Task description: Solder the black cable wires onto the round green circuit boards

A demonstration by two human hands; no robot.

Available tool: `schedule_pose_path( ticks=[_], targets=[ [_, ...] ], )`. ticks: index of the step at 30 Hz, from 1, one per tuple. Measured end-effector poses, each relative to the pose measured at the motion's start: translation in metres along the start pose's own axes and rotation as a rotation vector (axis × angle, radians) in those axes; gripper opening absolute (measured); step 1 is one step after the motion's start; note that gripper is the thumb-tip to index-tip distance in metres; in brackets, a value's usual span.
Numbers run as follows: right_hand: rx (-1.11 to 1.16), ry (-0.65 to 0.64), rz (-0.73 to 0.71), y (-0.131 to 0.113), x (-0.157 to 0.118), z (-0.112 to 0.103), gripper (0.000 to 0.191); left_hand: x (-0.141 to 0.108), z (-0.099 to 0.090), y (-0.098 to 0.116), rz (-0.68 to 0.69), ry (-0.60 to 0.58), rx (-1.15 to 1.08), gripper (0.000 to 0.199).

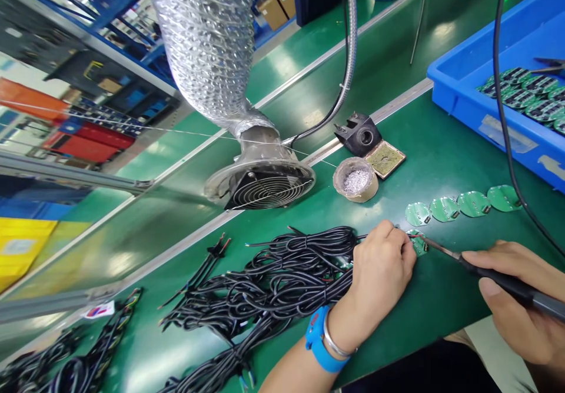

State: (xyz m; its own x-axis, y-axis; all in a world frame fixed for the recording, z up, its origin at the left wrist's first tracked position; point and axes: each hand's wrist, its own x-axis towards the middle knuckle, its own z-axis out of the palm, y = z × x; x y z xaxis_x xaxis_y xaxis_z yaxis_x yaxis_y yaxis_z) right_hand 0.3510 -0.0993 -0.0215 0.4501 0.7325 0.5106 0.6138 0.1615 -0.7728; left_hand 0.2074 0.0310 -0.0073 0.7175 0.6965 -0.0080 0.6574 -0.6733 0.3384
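Observation:
My left hand point(383, 263) is closed, its fingers pinching the end of a black cable at the edge of a small green circuit board point(417, 243). A red wire end lies on that board. Between the thumb and fingers of my right hand point(523, 299) is a black-handled soldering iron point(507, 283), its tip touching or very near the red wire. Just beyond, several round green circuit boards point(473, 203) stand in a row on the green mat. Bundled black cables point(282, 275) lie left of and partly behind my left hand.
A fume extractor point(269, 184) hangs from a silver duct point(207, 40) over the bench. Behind the boards are a small pot point(355, 180), a sponge tray point(385, 159) and a black iron holder point(359, 135). A blue bin point(481, 107) holds more boards. A black cord point(503, 116) crosses at right.

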Motion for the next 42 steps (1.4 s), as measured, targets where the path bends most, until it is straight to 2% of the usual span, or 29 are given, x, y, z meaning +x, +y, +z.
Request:
schedule_pose_path(
  ticks=[4, 9, 12, 15, 19, 22, 27, 35, 42],
  targets=[
    [-0.012, 0.020, 0.033, 0.000, -0.004, -0.003, 0.027, 0.001, 0.000, 0.001, 0.010, -0.011, 0.006, 0.013],
    [-0.018, 0.008, -0.031, 0.001, -0.005, 0.002, 0.028, 0.001, -0.004, 0.001, 0.007, -0.033, 0.000, 0.013],
    [0.008, -0.015, -0.069, 0.002, -0.004, 0.006, 0.031, -0.002, -0.009, -0.003, 0.058, -0.063, -0.062, 0.010],
    [0.008, 0.007, -0.095, 0.003, -0.004, 0.009, 0.032, -0.004, -0.012, -0.007, 0.137, -0.104, -0.080, 0.015],
    [0.006, 0.015, -0.073, 0.004, -0.003, 0.008, 0.032, -0.002, -0.014, -0.007, 0.175, -0.155, 0.006, 0.011],
    [-0.010, 0.033, -0.110, 0.004, -0.002, 0.006, 0.029, 0.003, -0.017, -0.004, 0.187, -0.193, 0.065, 0.015],
    [0.008, 0.014, -0.115, 0.006, -0.004, 0.004, 0.025, 0.006, -0.022, -0.001, 0.294, -0.256, 0.178, 0.017],
    [0.011, 0.086, -0.072, 0.004, -0.006, 0.008, 0.026, -0.008, -0.013, -0.003, 0.188, -0.219, 0.172, 0.013],
    [0.024, 0.093, -0.127, -0.002, 0.007, 0.008, 0.026, 0.002, -0.015, 0.004, 0.263, -0.246, 0.248, 0.009]
  ],
)
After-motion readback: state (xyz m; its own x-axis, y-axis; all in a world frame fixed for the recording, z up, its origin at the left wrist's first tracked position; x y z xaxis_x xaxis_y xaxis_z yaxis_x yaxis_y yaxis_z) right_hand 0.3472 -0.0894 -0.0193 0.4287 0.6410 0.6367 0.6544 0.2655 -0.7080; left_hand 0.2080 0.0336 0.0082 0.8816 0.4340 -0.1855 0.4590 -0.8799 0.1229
